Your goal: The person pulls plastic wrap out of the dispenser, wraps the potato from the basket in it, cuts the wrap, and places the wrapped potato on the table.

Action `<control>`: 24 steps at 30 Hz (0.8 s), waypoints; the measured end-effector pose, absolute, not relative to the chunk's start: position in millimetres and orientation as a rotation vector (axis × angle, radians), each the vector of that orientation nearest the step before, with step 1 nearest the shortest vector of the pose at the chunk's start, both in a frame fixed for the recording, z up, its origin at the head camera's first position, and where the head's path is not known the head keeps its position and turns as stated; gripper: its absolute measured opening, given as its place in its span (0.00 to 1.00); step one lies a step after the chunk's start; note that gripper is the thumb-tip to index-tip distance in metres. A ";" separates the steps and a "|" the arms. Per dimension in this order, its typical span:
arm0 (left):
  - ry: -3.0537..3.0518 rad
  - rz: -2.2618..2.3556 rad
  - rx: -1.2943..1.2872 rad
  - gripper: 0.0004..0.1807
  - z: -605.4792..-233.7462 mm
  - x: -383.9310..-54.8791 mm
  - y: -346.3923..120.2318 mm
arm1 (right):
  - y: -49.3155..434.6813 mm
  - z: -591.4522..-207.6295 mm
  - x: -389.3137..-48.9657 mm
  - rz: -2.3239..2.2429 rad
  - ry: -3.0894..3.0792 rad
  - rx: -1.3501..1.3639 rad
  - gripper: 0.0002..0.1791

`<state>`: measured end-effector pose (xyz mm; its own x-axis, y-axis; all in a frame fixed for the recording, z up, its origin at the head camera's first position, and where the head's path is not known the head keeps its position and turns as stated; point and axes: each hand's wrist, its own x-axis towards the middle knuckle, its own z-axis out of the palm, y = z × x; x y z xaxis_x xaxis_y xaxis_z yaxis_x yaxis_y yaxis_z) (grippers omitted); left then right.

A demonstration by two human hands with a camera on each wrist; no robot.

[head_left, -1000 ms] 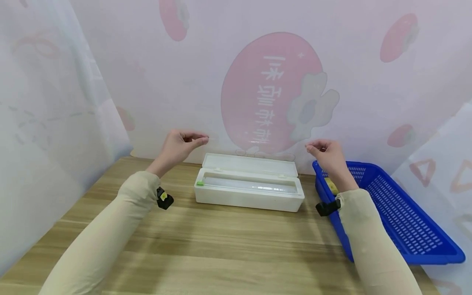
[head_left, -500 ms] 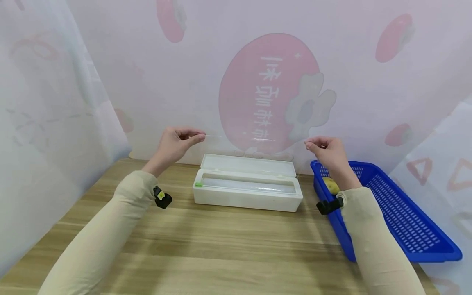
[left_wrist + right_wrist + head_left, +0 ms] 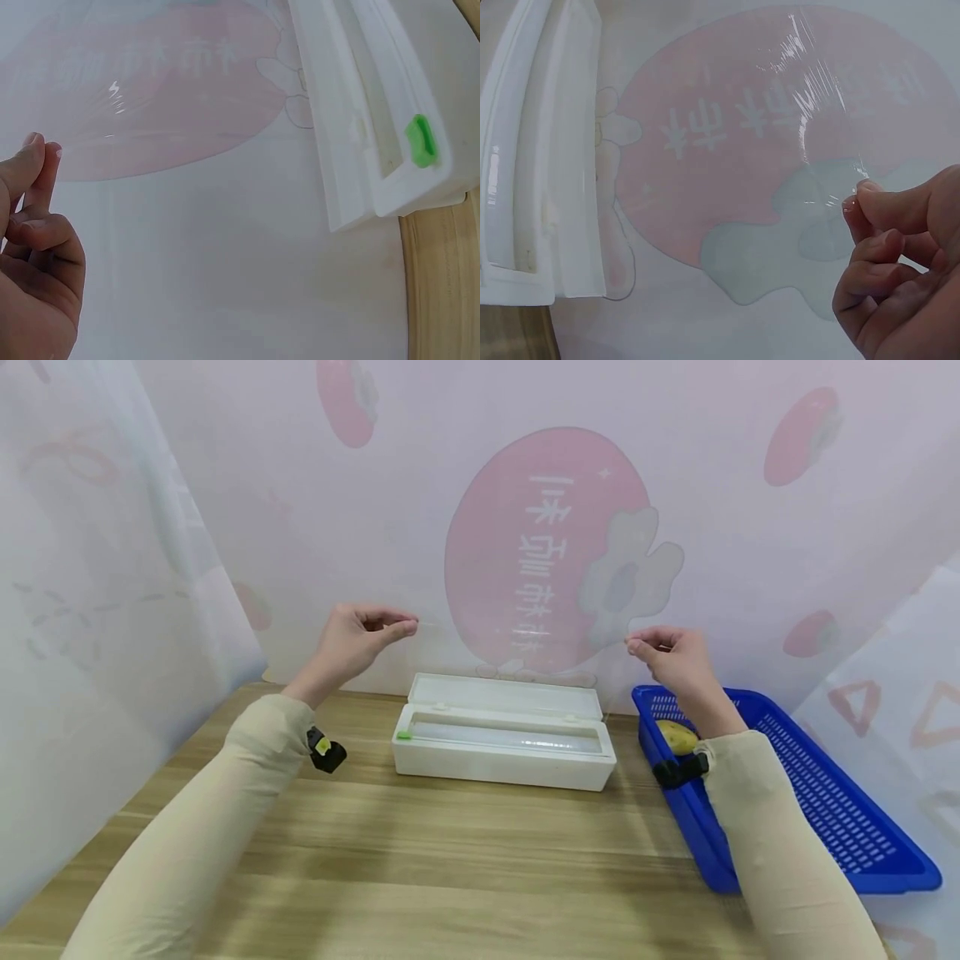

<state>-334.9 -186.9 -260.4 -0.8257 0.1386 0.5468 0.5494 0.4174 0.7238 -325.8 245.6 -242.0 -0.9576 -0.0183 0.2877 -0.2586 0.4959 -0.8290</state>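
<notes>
My left hand (image 3: 351,642) and right hand (image 3: 677,667) are raised apart above the table, each pinching an end of a clear sheet of cling film between thumb and fingertips. The film is almost invisible in the head view; bright creases give away the cling film (image 3: 808,105) in the right wrist view, and faint glints do so in the left wrist view. Below and between the hands stands a white cling film dispenser (image 3: 502,768), its lid (image 3: 510,695) tipped back. A roll (image 3: 495,735) lies inside, and a green slide cutter (image 3: 405,735) sits at the left end.
A blue perforated basket (image 3: 840,810) stands at the right, partly behind the right forearm. In it lies a yellow, potato-like item (image 3: 677,737), partly covered. A printed curtain (image 3: 360,535) hangs close behind the dispenser, at the back of the wooden table (image 3: 450,860).
Both hands have risen a little, still pinching the film. The right hand has also shifted slightly right, showing more of the yellow item. The dispenser remains in place.
</notes>
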 end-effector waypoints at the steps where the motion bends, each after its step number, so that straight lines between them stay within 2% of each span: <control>1: -2.273 -1.378 -0.588 0.16 -259.3 -335.1 -187.1 | 245.6 -241.0 -326.1 1.446 -2.493 0.245 0.18; 24: -2.265 -1.338 -0.542 0.16 -239.8 -344.3 -185.2 | 238.6 -218.9 -337.4 1.315 -2.432 0.281 0.14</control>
<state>-344.3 -185.2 -239.8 -0.8206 0.1034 0.5620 0.5422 0.4516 0.7086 -337.4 238.6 -218.9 -0.9151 -0.0033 0.4033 -0.3393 0.5467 -0.7655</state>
